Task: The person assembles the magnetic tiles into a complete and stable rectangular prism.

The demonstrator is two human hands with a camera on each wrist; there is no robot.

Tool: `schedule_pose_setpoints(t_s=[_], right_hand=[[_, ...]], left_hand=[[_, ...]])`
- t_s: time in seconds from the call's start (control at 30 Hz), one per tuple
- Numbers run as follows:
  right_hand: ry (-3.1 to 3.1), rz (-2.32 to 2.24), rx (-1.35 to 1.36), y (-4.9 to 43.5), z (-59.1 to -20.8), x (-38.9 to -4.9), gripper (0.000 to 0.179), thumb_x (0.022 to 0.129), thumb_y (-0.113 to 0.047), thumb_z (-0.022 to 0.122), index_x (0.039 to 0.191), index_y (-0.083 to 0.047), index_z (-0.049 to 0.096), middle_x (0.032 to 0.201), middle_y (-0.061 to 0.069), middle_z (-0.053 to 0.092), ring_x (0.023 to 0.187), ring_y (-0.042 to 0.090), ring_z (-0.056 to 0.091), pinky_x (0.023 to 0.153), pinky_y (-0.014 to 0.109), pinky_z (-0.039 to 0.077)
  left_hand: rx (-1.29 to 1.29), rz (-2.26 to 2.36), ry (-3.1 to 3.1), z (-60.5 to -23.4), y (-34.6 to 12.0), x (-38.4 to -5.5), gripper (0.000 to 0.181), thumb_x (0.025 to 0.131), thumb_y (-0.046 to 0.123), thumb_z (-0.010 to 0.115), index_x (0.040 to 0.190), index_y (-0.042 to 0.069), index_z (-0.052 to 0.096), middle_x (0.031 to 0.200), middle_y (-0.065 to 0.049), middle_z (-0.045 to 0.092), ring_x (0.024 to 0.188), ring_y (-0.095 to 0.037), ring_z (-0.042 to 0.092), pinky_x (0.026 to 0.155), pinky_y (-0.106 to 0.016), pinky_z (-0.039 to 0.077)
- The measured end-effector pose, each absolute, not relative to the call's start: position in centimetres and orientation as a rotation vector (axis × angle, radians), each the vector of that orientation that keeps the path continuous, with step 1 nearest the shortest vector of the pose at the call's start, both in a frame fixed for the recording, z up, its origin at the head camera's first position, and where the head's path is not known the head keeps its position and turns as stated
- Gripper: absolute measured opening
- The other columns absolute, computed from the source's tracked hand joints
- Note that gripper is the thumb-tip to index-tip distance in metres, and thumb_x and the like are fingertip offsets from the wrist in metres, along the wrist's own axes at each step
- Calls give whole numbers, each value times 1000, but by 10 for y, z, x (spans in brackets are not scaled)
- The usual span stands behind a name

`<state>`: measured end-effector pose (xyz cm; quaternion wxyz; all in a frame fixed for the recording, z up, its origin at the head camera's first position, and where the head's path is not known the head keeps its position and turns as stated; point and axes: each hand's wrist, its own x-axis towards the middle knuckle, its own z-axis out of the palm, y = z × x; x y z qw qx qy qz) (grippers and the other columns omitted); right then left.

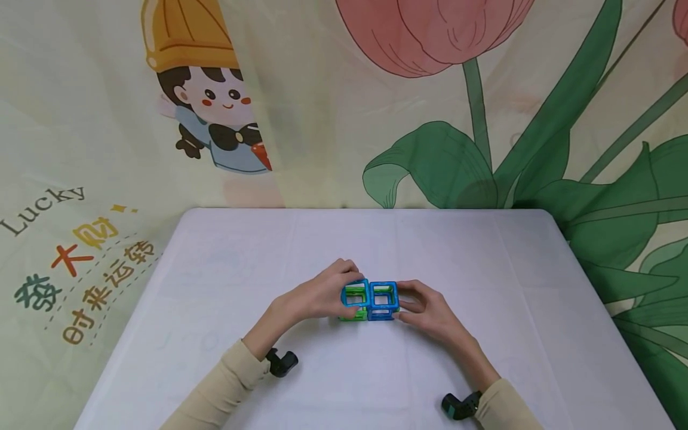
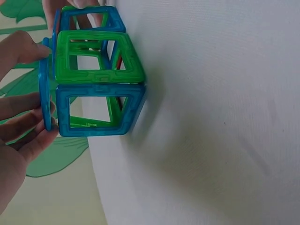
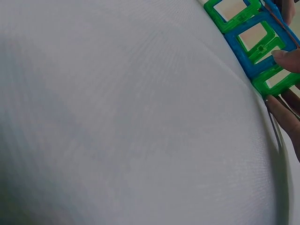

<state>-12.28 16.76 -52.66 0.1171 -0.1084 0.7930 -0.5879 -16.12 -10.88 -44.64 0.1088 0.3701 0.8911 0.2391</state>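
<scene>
A small structure of blue and green square magnetic tiles [image 1: 382,310] stands on the white table, like two open-framed cubes side by side. My left hand [image 1: 328,291] pinches a loose-looking blue magnetic tile [image 2: 44,84] by its edges, thumb on one side and fingers on the other. That tile is held just over the top of the left cube, with a thin gap in the left wrist view. At the right end, my right hand [image 1: 430,310] grips the structure, its thumb [image 3: 288,60] over a blue frame. Part of the right fingers is hidden behind the tiles.
A white cloth covers the table [image 1: 462,251]. Behind it hangs a printed curtain [image 1: 317,107] with tulips, leaves and a cartoon figure. Black wrist cameras [image 1: 282,362] sit on both wrists, beside beige sleeves [image 1: 220,385].
</scene>
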Motion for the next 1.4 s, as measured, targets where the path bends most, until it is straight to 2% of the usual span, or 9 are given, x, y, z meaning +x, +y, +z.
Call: schedule_pose_setpoints(t_s=[0.7, 0.97, 1.17, 1.4], right_hand=[[2342, -1710, -321, 164, -528, -122, 62, 85, -10, 83, 141, -11, 55, 143, 16, 56, 128, 36, 63, 98, 31, 55], [2328, -1726, -330, 164, -529, -123, 61, 85, -8, 83, 140, -11, 56, 143, 15, 56, 129, 36, 62, 99, 32, 55], [2325, -1732, -322, 163, -528, -123, 61, 85, -9, 83, 140, -11, 56, 143, 15, 56, 130, 35, 62, 99, 32, 55], [2343, -1722, -315, 167, -529, -122, 62, 84, -10, 84, 140, -12, 57, 143, 15, 56, 128, 35, 63, 98, 32, 55]], left_hand=[[1084, 688, 2605, -449, -112, -159, 53, 82, 22, 82, 128, 4, 66, 125, -7, 57, 114, -20, 48, 95, -35, 54], [1038, 695, 2559, -446, -112, -160, 54, 85, 22, 81, 132, 3, 65, 127, -7, 56, 117, -21, 46, 98, -38, 52], [994, 725, 2541, -447, -116, -159, 59, 86, 24, 81, 138, 3, 62, 132, -9, 55, 119, -24, 47, 100, -42, 51], [860, 886, 2578, -462, -122, -152, 73, 84, 29, 84, 145, 2, 54, 135, -11, 55, 122, -26, 53, 105, -49, 50]])
